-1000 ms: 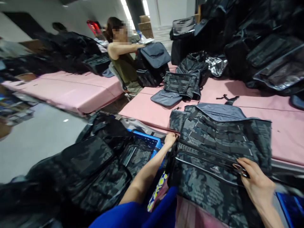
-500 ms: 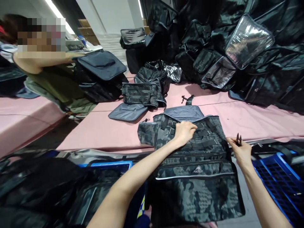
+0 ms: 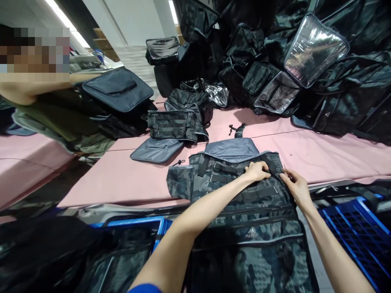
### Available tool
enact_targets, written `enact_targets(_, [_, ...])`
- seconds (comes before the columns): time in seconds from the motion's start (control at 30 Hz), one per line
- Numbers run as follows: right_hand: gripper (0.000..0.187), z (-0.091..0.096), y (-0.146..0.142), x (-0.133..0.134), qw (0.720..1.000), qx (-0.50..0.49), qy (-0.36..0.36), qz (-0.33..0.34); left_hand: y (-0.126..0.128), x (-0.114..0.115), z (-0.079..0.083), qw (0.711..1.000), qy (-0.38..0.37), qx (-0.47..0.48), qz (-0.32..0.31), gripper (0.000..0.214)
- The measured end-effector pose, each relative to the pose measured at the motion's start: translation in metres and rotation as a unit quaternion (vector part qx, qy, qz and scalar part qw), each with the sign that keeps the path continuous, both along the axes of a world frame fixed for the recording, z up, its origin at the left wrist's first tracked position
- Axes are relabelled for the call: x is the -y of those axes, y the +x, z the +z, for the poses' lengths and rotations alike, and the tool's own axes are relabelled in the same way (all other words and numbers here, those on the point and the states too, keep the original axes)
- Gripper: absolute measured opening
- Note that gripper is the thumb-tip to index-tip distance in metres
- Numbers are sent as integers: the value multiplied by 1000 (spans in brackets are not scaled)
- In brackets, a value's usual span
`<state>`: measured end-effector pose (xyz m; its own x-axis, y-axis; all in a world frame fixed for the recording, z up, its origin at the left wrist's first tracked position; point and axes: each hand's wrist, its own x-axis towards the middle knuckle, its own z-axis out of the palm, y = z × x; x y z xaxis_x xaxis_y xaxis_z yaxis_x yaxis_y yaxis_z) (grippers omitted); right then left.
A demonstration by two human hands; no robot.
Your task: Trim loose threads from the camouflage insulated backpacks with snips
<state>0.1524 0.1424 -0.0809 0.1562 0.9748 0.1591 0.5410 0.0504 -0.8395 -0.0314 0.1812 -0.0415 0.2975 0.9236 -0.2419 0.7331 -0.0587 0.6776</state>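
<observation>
A dark camouflage backpack (image 3: pixel 244 195) lies in front of me, its lower part hanging over the table's near edge. Its grey-lined flap (image 3: pixel 232 148) is folded open at the far end. Across the webbing rows reaches my left hand (image 3: pixel 257 171), closed with its fingertips pinching the bag near its upper right corner. My right hand (image 3: pixel 295 185) is closed at that same corner, its fingertips against the edge strap. Small dark thread snips (image 3: pixel 287 170) are in it, mostly hidden by the fingers. A camouflage side pocket (image 3: pixel 180 181) sticks out on the left.
Blue crates (image 3: pixel 354 224) stand at my right and left, the left crate (image 3: pixel 134 221) holding dark bags. Another camouflage bag (image 3: pixel 171 126) lies farther back on the pink table (image 3: pixel 100 179). Bags (image 3: pixel 250 44) are piled behind. At left, a person (image 3: pixel 45 110) handles a dark bag (image 3: pixel 119 89).
My left hand has slid right across the webbing to the bag's corner. My right hand has moved left and inward, bringing the snips to the edge. The view has shifted slightly.
</observation>
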Motion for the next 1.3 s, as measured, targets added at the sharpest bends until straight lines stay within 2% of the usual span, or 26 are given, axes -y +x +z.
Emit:
enact_targets(0.07, [59, 2, 0, 6, 999, 53, 5, -9, -5, 2, 2, 999, 31, 39, -11, 23])
enact_targets(0.17, [47, 13, 1, 18, 987, 160, 15, -26, -13, 9, 0, 995, 63, 82, 8, 27])
enact_targets(0.27, [35, 25, -1, 26, 973, 214, 81, 10, -16, 16, -3, 992, 54, 107, 29, 32])
enact_targets(0.43, [25, 33, -5, 27, 949, 240, 192, 62, -14, 22, -2, 987, 69, 137, 57, 26])
enact_targets(0.6, [21, 39, -6, 24, 909, 313, 259, 95, -13, 24, -2, 981, 81, 161, 78, 23])
enact_targets(0.73, [16, 45, -7, 24, 862, 390, 311, 88, -12, 26, -3, 980, 90, 156, 79, 20])
enact_targets(0.8, [14, 46, -7, 25, 851, 411, 316, 81, -12, 26, -2, 981, 89, 153, 83, 20])
enact_targets(0.87, [14, 45, -6, 26, 875, 372, 295, 96, -12, 26, -2, 981, 86, 154, 85, 20])
enact_targets(0.97, [17, 42, -2, 27, 937, 230, 234, 121, -13, 26, -1, 980, 84, 157, 85, 20])
enact_targets(1.03, [20, 41, -1, 27, 952, 192, 207, 117, -13, 26, -1, 980, 83, 157, 87, 21])
enact_targets(1.1, [21, 40, -1, 27, 946, 220, 209, 112, -13, 26, -1, 980, 83, 156, 86, 21])
enact_targets(1.3, [19, 42, -6, 24, 904, 314, 262, 120, -13, 26, 0, 982, 78, 144, 92, 21])
